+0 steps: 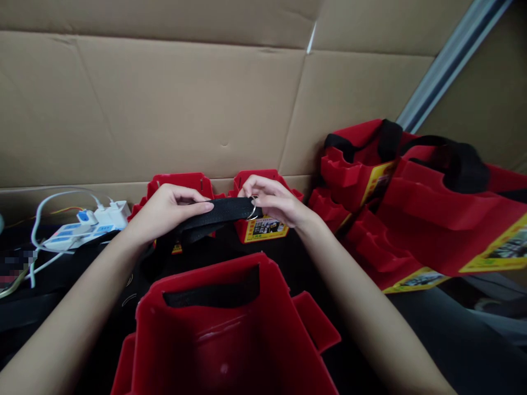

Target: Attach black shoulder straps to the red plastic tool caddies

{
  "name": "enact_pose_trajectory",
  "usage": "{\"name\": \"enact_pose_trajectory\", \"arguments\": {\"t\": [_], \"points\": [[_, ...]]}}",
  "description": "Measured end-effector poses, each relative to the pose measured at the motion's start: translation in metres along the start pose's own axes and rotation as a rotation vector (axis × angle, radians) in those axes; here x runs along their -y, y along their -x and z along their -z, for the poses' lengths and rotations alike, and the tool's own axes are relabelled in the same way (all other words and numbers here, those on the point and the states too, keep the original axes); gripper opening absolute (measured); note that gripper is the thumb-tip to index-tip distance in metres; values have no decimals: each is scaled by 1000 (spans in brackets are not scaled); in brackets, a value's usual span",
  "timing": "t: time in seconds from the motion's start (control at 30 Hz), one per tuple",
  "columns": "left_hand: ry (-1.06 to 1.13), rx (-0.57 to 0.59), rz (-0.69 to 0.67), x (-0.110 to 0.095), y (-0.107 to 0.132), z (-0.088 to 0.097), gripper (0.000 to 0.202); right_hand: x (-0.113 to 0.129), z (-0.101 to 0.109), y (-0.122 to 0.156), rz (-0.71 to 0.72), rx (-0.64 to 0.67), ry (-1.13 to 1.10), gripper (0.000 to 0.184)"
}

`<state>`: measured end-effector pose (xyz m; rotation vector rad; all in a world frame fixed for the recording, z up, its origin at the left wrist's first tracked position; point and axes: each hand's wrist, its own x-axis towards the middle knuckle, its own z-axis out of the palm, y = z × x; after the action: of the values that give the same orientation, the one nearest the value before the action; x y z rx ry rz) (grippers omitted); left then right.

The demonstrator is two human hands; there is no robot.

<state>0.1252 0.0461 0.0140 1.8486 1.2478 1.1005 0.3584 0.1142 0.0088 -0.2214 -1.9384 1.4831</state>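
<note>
A black webbing strap is stretched between my two hands, above the far side of a red plastic bin. My left hand pinches the strap between thumb and fingers, and a loose fold hangs below it. At the strap's right end, my right hand has its fingers closed on a metal ring. The bin stands close in front of me with its top open. Its far wall has a long slot, with dark material showing through. Whether that material joins the held strap is hidden.
Two smaller red bins stand at the back against a cardboard wall. Several red bins with black straps are stacked at the right. On the left lies a white power strip with plugs and cables.
</note>
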Motion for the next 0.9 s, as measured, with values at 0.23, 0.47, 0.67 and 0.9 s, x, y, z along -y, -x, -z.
{"name": "enact_pose_trajectory", "arguments": {"t": [0.23,0.47,0.67,0.9], "points": [[240,6,-16,-5,1,-2,22,5,-29,-5,66,-145,290,41],[42,63,9,-10,4,10,24,-3,-27,-9,133,-214,312,35],[-76,114,26,-13,8,21,28,-4,-27,-8,113,-189,165,34],[-376,217,8,2,7,29,28,-4,-34,-8,124,-191,238,32]]}}
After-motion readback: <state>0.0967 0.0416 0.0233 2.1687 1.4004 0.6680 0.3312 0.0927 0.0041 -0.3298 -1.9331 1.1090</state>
